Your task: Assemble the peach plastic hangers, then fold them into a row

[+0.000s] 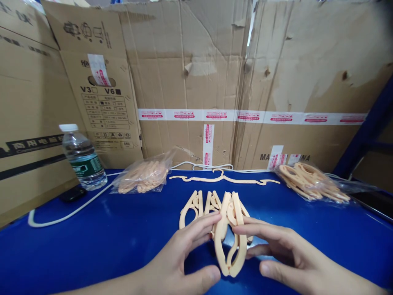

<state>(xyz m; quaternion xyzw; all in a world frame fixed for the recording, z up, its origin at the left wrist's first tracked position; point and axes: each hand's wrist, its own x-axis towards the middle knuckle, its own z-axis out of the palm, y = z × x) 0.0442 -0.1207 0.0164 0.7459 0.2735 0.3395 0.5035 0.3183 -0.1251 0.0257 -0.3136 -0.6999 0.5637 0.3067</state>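
A folded beige plastic hanger (218, 241) stands out at the front centre, its arms folded close together. My left hand (187, 254) touches its left side with the fingertips, thumb held apart. From the right, the fingertips of my right hand (284, 250) rest against its other side, thumb also apart. Neither hand is wrapped round it. Just behind, more folded hangers (183, 215) lie on the blue table (123, 246), partly hidden by my fingers and the front hanger. Farther back lies an unfolded hanger (202, 179) with its hook pointing to the cardboard.
Bagged hangers (147, 174) lie at the back left, and another bag (313, 182) at the back right. A water bottle (82, 157) stands left beside a dark object (73, 194). A white cable (70, 215) runs along the back. Cardboard (190, 90) walls the rear.
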